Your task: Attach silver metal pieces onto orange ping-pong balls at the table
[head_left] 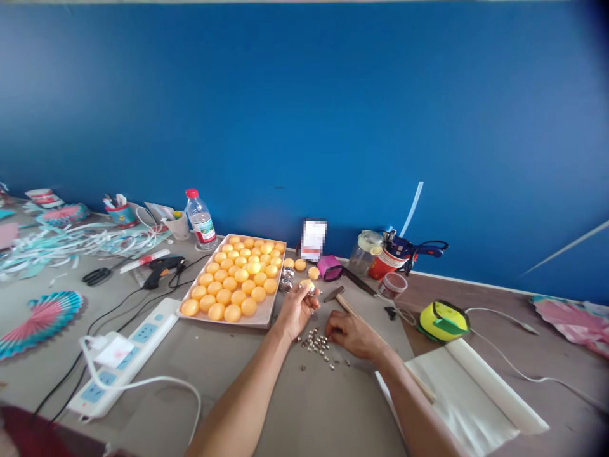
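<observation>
My left hand [295, 312] is closed around an orange ping-pong ball [308, 285] partly covered with silver studs. My right hand [351, 332] rests low over the table with curled fingers, at the right of a loose pile of small silver studs [316, 343]. Whether a stud is between its fingertips is hidden. Just beyond the left hand lie silver-studded balls [287, 279] and a few plain orange balls [300, 264]. A hammer [334, 293] lies with its wooden handle running behind my right hand and forearm.
A shallow box [275, 303] of orange balls stands left of my hands. Further left are a power strip [128, 362], a glue gun [159, 271] and a water bottle [202, 222]. Rightward lie a glass jar [365, 252], a yellow-green pouch [442, 320] and a white sheet [469, 393].
</observation>
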Demonstrator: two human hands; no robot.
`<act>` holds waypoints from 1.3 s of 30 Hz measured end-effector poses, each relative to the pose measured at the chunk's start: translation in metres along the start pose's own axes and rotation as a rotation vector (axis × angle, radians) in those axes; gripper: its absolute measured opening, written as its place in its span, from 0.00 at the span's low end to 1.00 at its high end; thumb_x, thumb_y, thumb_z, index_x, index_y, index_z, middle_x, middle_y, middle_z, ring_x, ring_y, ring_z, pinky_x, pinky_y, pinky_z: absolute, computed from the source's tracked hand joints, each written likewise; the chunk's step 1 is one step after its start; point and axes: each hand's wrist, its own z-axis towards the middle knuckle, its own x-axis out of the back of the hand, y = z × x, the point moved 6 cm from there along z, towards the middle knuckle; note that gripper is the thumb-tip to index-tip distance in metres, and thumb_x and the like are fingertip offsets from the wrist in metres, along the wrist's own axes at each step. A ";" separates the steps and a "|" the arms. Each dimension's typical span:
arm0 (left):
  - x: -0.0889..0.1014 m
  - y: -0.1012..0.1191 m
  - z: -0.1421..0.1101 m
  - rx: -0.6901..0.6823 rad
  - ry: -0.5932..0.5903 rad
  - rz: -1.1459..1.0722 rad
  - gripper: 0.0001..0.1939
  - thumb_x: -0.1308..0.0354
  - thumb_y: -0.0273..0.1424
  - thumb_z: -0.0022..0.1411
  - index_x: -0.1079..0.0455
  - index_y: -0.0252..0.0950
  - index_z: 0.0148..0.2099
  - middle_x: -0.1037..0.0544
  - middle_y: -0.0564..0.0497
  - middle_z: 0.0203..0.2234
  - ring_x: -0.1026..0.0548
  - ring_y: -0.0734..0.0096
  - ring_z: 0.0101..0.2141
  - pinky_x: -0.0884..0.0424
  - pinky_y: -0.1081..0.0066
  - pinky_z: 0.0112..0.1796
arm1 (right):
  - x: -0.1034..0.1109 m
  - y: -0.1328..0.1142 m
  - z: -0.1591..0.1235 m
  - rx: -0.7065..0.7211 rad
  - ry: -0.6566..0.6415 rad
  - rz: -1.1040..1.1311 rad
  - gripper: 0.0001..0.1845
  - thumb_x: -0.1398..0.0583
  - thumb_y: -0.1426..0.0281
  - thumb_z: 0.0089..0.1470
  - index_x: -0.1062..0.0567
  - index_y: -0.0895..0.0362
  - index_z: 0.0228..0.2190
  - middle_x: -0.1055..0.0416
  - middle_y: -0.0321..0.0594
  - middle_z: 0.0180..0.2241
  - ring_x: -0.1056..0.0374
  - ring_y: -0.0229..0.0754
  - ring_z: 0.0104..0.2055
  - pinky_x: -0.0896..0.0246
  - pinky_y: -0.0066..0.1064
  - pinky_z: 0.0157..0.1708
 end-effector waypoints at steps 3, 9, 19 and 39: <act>0.000 -0.002 -0.001 0.035 -0.008 -0.052 0.16 0.37 0.38 0.52 0.34 0.32 0.37 0.24 0.47 0.28 0.29 0.77 0.22 0.32 0.73 0.29 | 0.007 0.013 0.002 -0.054 0.194 0.257 0.04 0.41 0.72 0.44 0.30 0.56 0.20 0.30 0.37 0.29 0.35 0.38 0.31 0.40 0.31 0.35; -0.007 -0.008 -0.002 0.111 -0.077 -0.158 0.13 0.39 0.38 0.55 0.33 0.31 0.34 0.25 0.45 0.30 0.29 0.75 0.25 0.31 0.70 0.33 | 0.011 0.032 0.004 -0.195 0.508 0.758 0.13 0.36 0.60 0.41 0.30 0.56 0.25 0.32 0.33 0.20 0.39 0.35 0.20 0.43 0.30 0.25; -0.014 -0.016 -0.008 0.144 -0.160 -0.057 0.11 0.39 0.34 0.55 0.34 0.33 0.38 0.28 0.51 0.28 0.28 0.74 0.24 0.32 0.71 0.30 | 0.010 0.025 0.008 -0.181 0.596 0.879 0.17 0.33 0.59 0.38 0.32 0.56 0.23 0.32 0.32 0.21 0.40 0.33 0.20 0.46 0.28 0.23; -0.017 -0.020 -0.013 0.152 -0.127 0.083 0.22 0.35 0.35 0.51 0.33 0.35 0.47 0.27 0.53 0.27 0.29 0.76 0.22 0.35 0.73 0.27 | 0.006 0.013 0.011 -0.197 0.589 0.861 0.15 0.34 0.60 0.38 0.28 0.57 0.25 0.37 0.30 0.18 0.44 0.33 0.20 0.48 0.27 0.23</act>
